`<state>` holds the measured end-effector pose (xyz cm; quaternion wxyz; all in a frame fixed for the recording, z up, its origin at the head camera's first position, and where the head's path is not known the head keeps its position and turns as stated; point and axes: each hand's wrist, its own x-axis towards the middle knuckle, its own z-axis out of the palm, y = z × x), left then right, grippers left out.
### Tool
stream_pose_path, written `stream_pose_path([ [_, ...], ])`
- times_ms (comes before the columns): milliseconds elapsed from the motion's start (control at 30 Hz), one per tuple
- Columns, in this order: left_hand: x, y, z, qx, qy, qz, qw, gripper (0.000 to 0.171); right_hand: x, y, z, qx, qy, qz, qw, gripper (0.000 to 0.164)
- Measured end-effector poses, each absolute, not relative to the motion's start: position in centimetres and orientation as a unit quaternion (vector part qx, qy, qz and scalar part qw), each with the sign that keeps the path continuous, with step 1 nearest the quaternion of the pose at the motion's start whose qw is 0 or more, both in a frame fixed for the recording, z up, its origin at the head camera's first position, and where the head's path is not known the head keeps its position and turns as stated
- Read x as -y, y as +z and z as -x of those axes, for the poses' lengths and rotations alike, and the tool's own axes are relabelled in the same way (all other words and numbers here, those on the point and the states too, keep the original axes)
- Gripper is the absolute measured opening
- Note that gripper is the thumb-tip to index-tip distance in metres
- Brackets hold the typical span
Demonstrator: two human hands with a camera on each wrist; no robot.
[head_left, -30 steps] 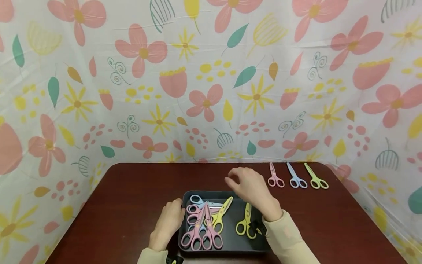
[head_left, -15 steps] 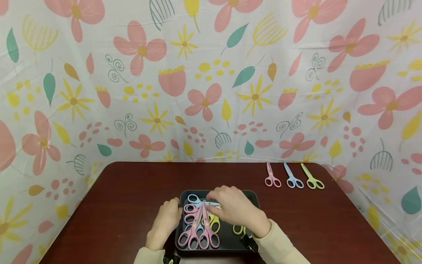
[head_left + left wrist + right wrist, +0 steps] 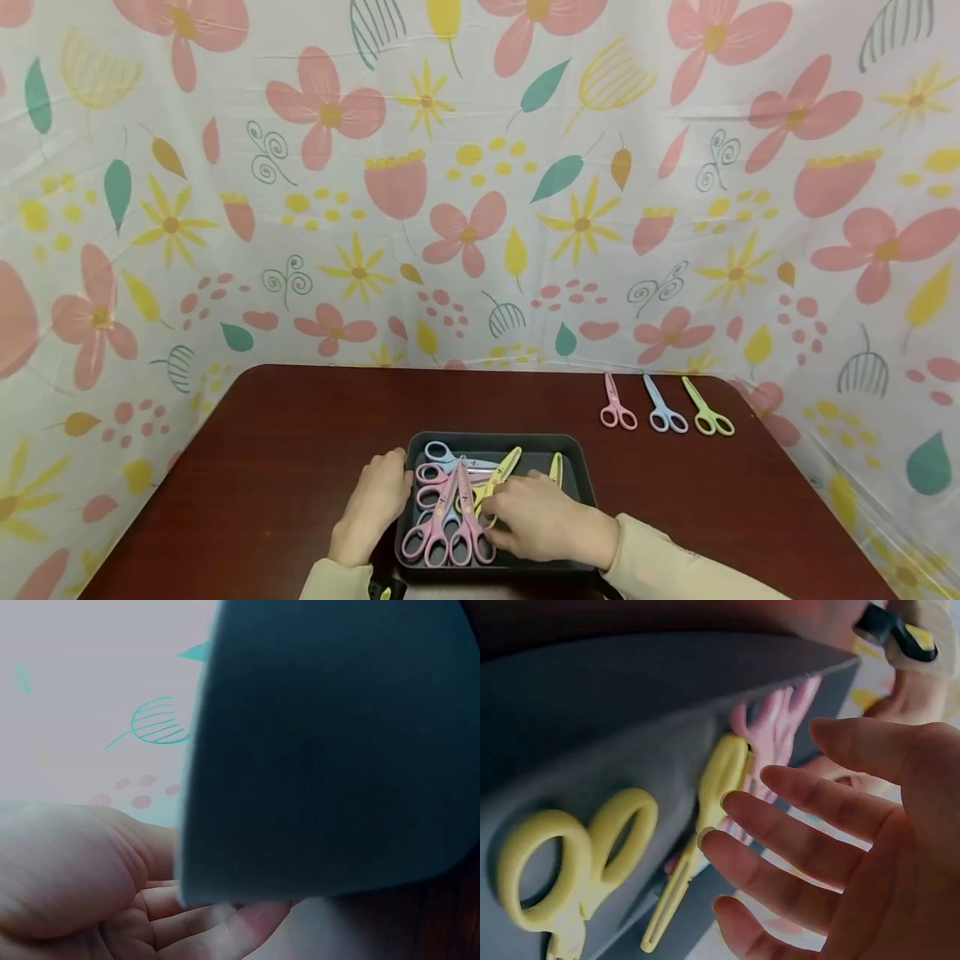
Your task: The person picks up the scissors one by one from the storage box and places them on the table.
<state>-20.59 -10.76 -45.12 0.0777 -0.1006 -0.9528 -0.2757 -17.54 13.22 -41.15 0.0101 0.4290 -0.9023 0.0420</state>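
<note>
Beside right hand (image 3: 542,517), pink scissors (image 3: 468,510) overlap blue pair (image 3: 453,461) in tray (image 3: 517,438).

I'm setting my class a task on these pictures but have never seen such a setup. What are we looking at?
There is no machine, just a person's two bare hands. The wide picture comes from a head-worn camera; the others come from one on each wrist. On the table is a dark tray with pink scissors, blue scissors and yellow scissors. Beyond it, to the right, lie a pink pair, a blue pair and a green pair. The left hand is at the tray's left side; its grip is unclear. The right hand, fingers outstretched near yellow scissors, holds nothing.
</note>
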Motion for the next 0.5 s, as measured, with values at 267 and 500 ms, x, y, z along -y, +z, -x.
stream_pose_path([
  [267, 10.65, -45.00, 20.55, 0.952, -0.282, 0.097, 0.075, 0.009, -13.23, -41.72, 17.34, 0.886, -0.005, -0.462, -0.027, 0.025],
  [500, 10.60, -44.80, 20.60, 0.952, -0.283, 0.093, 0.063, 0.008, -12.27, -41.32, 17.40, 0.879, -0.034, -0.475, -0.006, 0.026],
])
